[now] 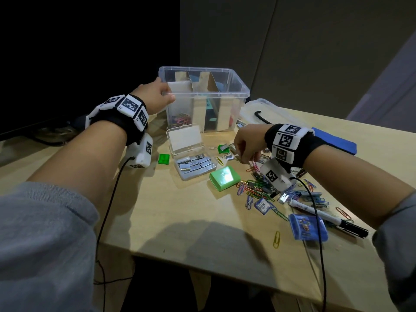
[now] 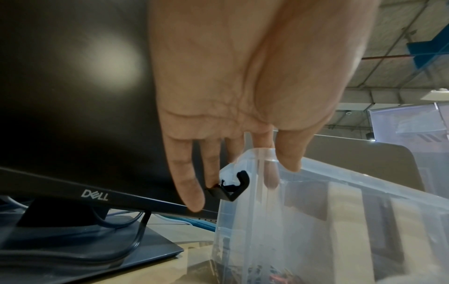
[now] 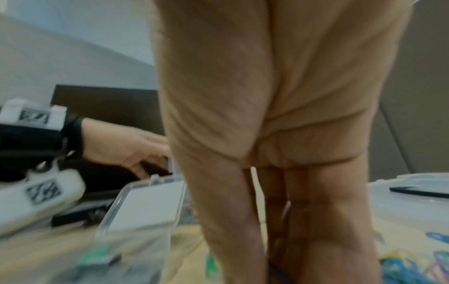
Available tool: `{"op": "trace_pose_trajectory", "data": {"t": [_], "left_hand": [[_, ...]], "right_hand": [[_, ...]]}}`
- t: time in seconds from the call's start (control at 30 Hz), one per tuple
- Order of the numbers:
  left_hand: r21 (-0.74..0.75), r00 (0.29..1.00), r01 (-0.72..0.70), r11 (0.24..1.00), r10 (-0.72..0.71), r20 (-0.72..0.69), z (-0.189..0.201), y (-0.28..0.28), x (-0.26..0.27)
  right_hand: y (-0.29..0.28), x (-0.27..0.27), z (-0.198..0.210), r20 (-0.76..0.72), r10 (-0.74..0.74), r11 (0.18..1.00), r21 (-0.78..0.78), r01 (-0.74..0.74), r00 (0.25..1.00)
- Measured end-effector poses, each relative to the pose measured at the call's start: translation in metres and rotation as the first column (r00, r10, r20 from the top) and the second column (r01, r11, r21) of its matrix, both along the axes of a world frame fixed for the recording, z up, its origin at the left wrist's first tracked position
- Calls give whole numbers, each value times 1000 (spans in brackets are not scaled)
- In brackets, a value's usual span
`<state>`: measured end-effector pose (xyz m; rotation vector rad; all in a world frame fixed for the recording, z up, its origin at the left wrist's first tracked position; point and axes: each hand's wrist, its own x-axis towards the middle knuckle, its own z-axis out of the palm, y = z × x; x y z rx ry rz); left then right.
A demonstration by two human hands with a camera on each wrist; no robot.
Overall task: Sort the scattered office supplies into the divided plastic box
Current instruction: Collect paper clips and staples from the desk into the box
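Evidently the left hand [image 1: 157, 95] is there to steady things: its thumb hooks over the rim at the near left corner of the divided plastic box [image 1: 234, 75] while the fingers lie nearly straight down the outer wall by a black latch [image 2: 230, 189], probably so the light box stays put while items go in. The right hand [image 1: 246, 143] hangs over the scatter with fingertips drawn together, pinching a few paper clips [image 1: 255, 164], pink among them, just above the counter [image 1: 180, 210]; the wrist view is too blurred to count them. The box is clear, thin-walled and rectangular, split by upright cardboard strips, with coloured clips already lying in its left compartment. Near it an open hinged clear case [image 1: 191, 152] holds rows of silvery staple blocks. Further out lie a glossy green case [image 1: 224, 177], a tangle of wire clips [image 1: 256, 190], a blue box [image 1: 308, 226] and a marker [image 1: 326, 218]
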<state>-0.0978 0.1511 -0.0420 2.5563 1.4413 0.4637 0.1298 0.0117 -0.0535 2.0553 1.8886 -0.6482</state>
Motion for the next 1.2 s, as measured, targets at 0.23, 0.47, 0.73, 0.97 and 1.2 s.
{"op": "trace_pose_trajectory", "data": {"t": [0.23, 0.47, 0.73, 0.97, 1.2], "left_hand": [[-16, 1000, 5, 1000, -5, 13, 1, -1, 0], [-80, 1000, 8, 997, -5, 28, 7, -3, -2], [-176, 999, 23, 984, -15, 45, 13, -3, -5], [-186, 1000, -5, 983, 9, 24, 12, -2, -5], [-186, 999, -9, 982, 15, 31, 10, -2, -4]], "right_hand": [[9, 12, 35, -297, -43, 993, 97, 75, 954], [47, -22, 92, -478, 85, 909, 396, 128, 874], [111, -73, 81, -394, 93, 715, 666, 214, 914], [135, -85, 58, -254, 70, 740, 662, 120, 965], [140, -87, 50, -194, 67, 733, 675, 84, 979]]}}
